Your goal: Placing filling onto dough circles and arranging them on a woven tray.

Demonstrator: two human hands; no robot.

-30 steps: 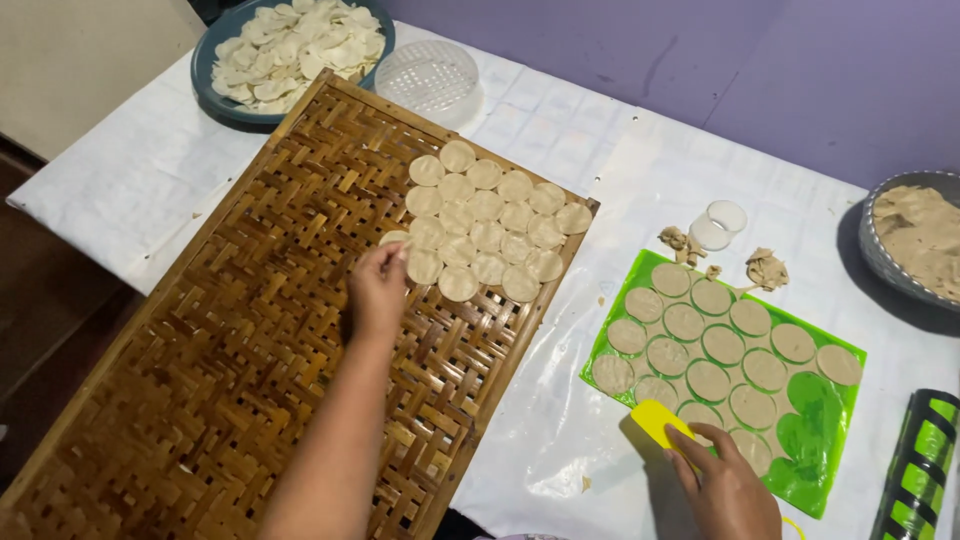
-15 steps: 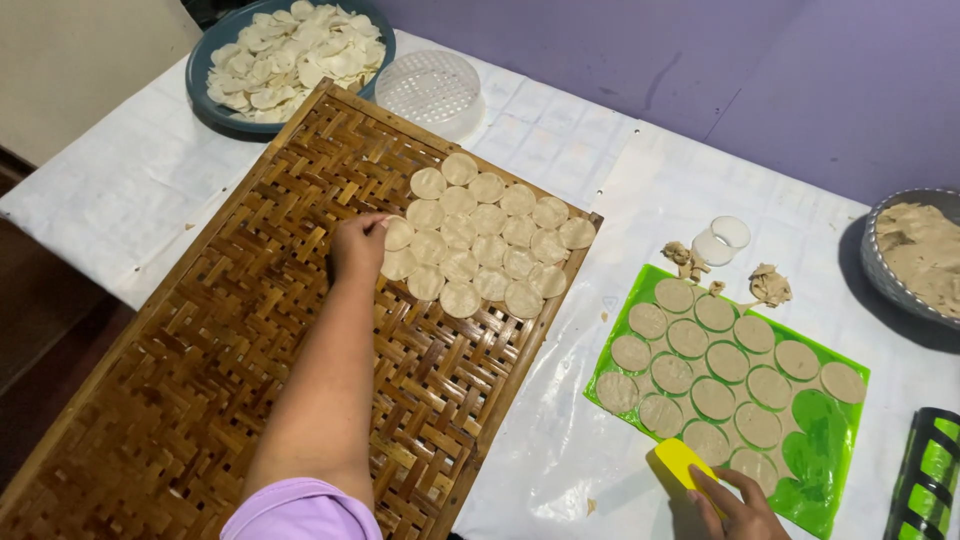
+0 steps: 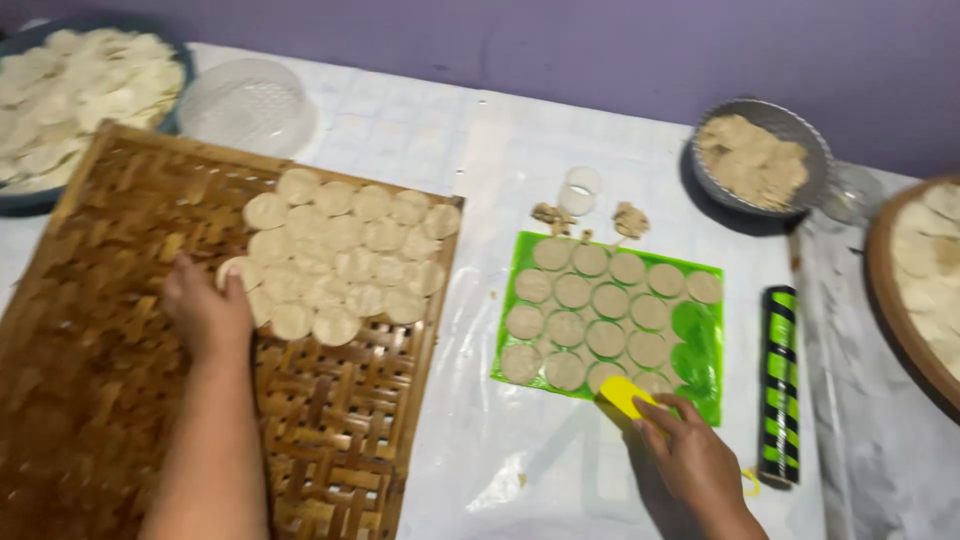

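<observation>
My left hand (image 3: 205,310) rests on a woven bamboo tray (image 3: 110,380), its fingers on a pale dough disc (image 3: 232,270) at the left edge of the group of round discs (image 3: 345,255) laid out there. My right hand (image 3: 690,455) holds a yellow scraper (image 3: 625,395) at the near edge of a green mat (image 3: 700,335). The mat carries several cut dough rounds (image 3: 590,315) in rows.
A blue bowl of discs (image 3: 70,85) and a clear plastic lid (image 3: 245,105) stand at the back left. Dough scraps (image 3: 630,220) and a small white cup (image 3: 580,188) lie behind the mat. A metal bowl (image 3: 760,155), a green-black roll (image 3: 778,385) and a round tray (image 3: 925,270) are at the right.
The view has swung right, bringing the roll and round tray into sight. My left hand has set a disc at the group's left edge. My right hand stays at the mat with the scraper.
</observation>
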